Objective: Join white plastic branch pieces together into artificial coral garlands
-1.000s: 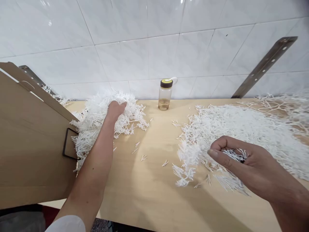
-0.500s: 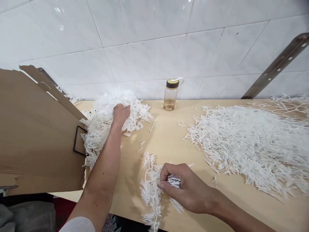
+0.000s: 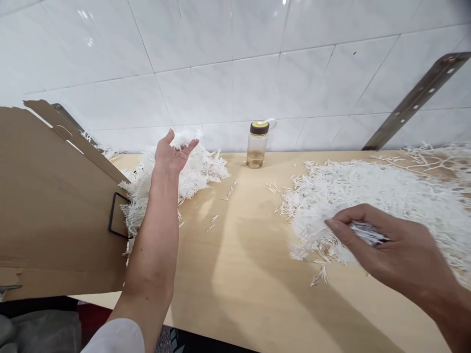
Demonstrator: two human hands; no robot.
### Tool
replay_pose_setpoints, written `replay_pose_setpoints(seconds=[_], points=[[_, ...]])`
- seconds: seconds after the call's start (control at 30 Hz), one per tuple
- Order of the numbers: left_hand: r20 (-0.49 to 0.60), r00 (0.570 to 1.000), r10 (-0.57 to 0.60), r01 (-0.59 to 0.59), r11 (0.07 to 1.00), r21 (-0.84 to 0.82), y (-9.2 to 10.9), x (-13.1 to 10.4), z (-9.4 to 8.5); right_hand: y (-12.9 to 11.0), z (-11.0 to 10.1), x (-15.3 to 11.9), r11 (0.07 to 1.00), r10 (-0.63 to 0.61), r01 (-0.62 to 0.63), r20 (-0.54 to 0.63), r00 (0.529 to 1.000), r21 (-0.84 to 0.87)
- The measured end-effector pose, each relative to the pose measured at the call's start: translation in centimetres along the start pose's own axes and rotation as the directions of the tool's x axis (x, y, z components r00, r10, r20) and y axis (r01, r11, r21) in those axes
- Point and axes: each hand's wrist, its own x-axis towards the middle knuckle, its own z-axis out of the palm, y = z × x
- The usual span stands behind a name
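Observation:
My left hand (image 3: 172, 153) is open, fingers spread and palm turned up, over the left pile of white branched plastic strands (image 3: 206, 169). I cannot see whether it touches that pile. My right hand (image 3: 382, 240) is closed around a bunch of short thin white plastic sticks (image 3: 369, 232); their ends show inside the curl of its fingers. Past its fingertips, a blurred tuft of white strands (image 3: 312, 230) lies against the near-left side of the right pile of white plastic pieces (image 3: 368, 184). Whether the fingertips pinch that tuft cannot be made out.
A bottle (image 3: 256, 147) with a little yellowish liquid stands at the back, near the tiled wall (image 3: 213, 93). To the left rises a cardboard box (image 3: 62, 211). Loose sticks (image 3: 231, 189) are scattered on the wooden table (image 3: 228, 274). A metal bracket (image 3: 415, 100) slants up at the right.
My right hand has moved right and slightly up, from the table's front to the right pile, and the strand beside it has left the front. My left hand has lifted and opened, palm up.

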Motion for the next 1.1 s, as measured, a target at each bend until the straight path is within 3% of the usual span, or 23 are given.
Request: replay_pose_setpoints(seconds=[0.1,0.2,0.27,0.33,0.43,0.5,0.57,0.6,0.67,0.73,0.77,0.8,0.9,1.03,1.1], points=[[0.012,0.999,-0.033,0.032,0.994,0.106,-0.9,-1.5,0.0,-1.0,-1.4,0.2,1.0,0.027,-0.025,-0.158,0.987,0.012],[-0.002,0.999,0.044,-0.041,0.951,0.307,-3.2,-3.4,-1.1,-1.6,-2.4,0.4,0.998,0.013,-0.002,-0.18,0.983,0.059],[0.036,0.999,0.038,-0.05,0.921,0.387,-4.3,-4.4,-1.8,-1.9,-3.0,0.5,0.994,0.005,0.009,-0.13,0.991,0.109],[0.123,0.99,0.066,-0.13,0.76,0.637,-4.4,-5.3,-2.2,-2.3,-3.2,0.3,0.978,-0.031,0.04,-0.046,0.998,0.206],[0.298,0.955,0.005,-0.255,0.529,0.809,-3.3,-7.3,-2.3,-2.8,-2.5,-0.5,0.94,-0.161,0.085,0.209,0.965,0.332],[0.421,0.891,-0.171,-0.325,0.407,0.853,-2.8,-9.3,-2.8,-2.7,-1.4,-1.3,0.943,-0.217,0.075,0.428,0.877,0.324],[0.492,0.785,-0.375,-0.42,0.262,0.869,-3.1,-11.7,-4.3,-2.1,0.0,-2.0,0.962,-0.208,0.054,0.59,0.78,0.267],[0.538,0.735,-0.414,-0.505,0.197,0.841,-3.6,-12.9,-5.5,-1.6,0.6,-2.2,0.97,-0.194,0.049,0.634,0.748,0.239],[0.678,0.64,-0.361,-0.701,0.088,0.708,-5.0,-14.8,-8.4,-0.4,1.4,-2.5,0.979,-0.164,0.042,0.657,0.736,0.197],[0.753,0.536,-0.381,-0.821,-0.026,0.571,-6.6,-15.7,-11.0,0.7,1.5,-2.3,0.985,-0.124,0.013,0.648,0.751,0.174],[0.763,0.513,-0.394,-0.846,-0.083,0.526,-7.3,-15.8,-11.9,1.1,1.2,-2.1,0.985,-0.109,-0.005,0.641,0.76,0.173],[0.757,0.515,-0.401,-0.852,-0.141,0.505,-8.0,-15.7,-12.4,1.3,0.8,-1.8,0.984,-0.102,-0.017,0.629,0.771,0.179],[0.741,0.537,-0.402,-0.843,-0.229,0.487,-10.3,-14.4,-11.3,0.9,-1.0,-0.8,0.975,-0.12,-0.008,0.555,0.823,0.222],[0.741,0.548,-0.388,-0.835,-0.19,0.517,-13.8,-12.8,-6.4,-0.2,-3.6,0.1,0.969,-0.175,0.085,0.398,0.901,0.233],[0.751,0.53,-0.394,-0.842,-0.139,0.521,-15.6,-12.6,-4.0,-0.2,-4.9,0.2,0.968,-0.203,0.14,0.323,0.924,0.208]])
